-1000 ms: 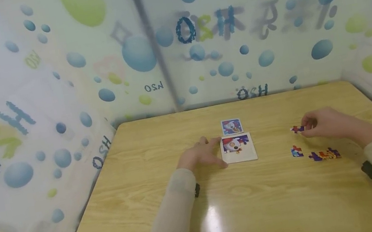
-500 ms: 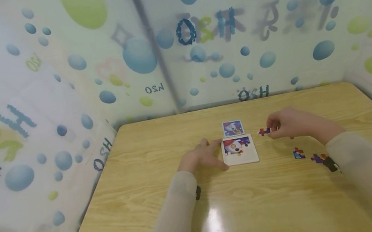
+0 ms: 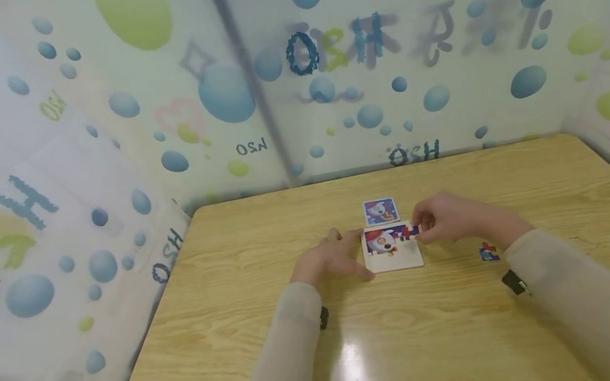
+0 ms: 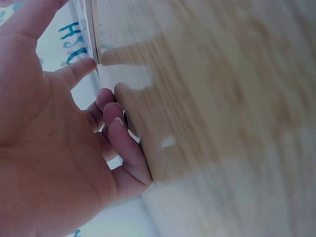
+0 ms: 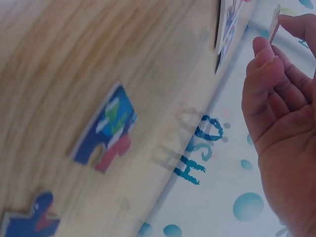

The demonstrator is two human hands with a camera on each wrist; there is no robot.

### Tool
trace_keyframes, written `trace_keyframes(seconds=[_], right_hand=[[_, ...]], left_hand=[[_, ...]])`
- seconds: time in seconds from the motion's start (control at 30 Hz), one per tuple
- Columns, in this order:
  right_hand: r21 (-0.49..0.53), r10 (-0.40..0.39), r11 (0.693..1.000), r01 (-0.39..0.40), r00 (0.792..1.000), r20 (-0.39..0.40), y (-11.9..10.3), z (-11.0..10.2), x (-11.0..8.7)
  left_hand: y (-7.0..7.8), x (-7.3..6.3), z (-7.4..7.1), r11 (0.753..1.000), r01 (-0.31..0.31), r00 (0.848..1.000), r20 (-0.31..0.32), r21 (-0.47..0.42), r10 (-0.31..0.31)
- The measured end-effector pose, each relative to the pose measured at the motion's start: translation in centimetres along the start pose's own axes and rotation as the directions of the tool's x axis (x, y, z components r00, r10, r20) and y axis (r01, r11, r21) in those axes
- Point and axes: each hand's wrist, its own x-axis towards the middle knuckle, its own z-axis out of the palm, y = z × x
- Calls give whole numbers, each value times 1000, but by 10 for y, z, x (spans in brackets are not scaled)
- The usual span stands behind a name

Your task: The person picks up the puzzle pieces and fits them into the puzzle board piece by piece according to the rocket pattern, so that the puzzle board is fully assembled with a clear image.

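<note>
A white square puzzle board [image 3: 394, 261] lies on the wooden table, its far part filled with pieces of a colourful cartoon picture. My left hand [image 3: 329, 260] rests at its left side, thumb and index finger spread and touching the board's edge. Those touching digits also show in the left wrist view, with the other fingers bent against the tabletop. Between thumb and fingers, my right hand [image 3: 451, 217] pinches a puzzle piece [image 5: 274, 25] over the board's far right part. Whether this piece touches the board cannot be told.
Just beyond the board lies a small picture card [image 3: 381, 211]. A loose blue-and-red puzzle piece [image 3: 489, 252] is right of the board; the right wrist view shows another loose piece [image 5: 32, 219] near it. Printed curtains [image 3: 429, 59] surround the table [image 3: 418, 347].
My right hand has carried the puzzle piece leftward from the table's right side to the board's far right part. The left hand stays at the board's left edge.
</note>
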Motion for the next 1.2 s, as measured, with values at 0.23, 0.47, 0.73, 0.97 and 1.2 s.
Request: trace_keyframes(seconds=[0.23, 0.47, 0.73, 0.97, 1.2], right_hand=[[-43, -23, 999, 24, 1000, 18, 2, 15, 11], [-66, -80, 995, 81, 997, 17, 4, 23, 17], [-88, -49, 995, 50, 999, 20, 5, 27, 21], [-87, -10, 996, 13, 1000, 30, 5, 28, 23], [-75, -3, 997, 5, 1000, 25, 6, 28, 24]], left_hand=[[-1, 1, 2, 1000, -7, 1000, -1, -5, 7], [-2, 2, 4, 1000, -8, 1000, -3, -7, 8], [-2, 1, 5, 1000, 1, 1000, -5, -15, -1], [-1, 0, 5, 1000, 7, 1000, -10, -12, -8], [-1, -1, 3, 1000, 3, 1000, -20, 5, -3]])
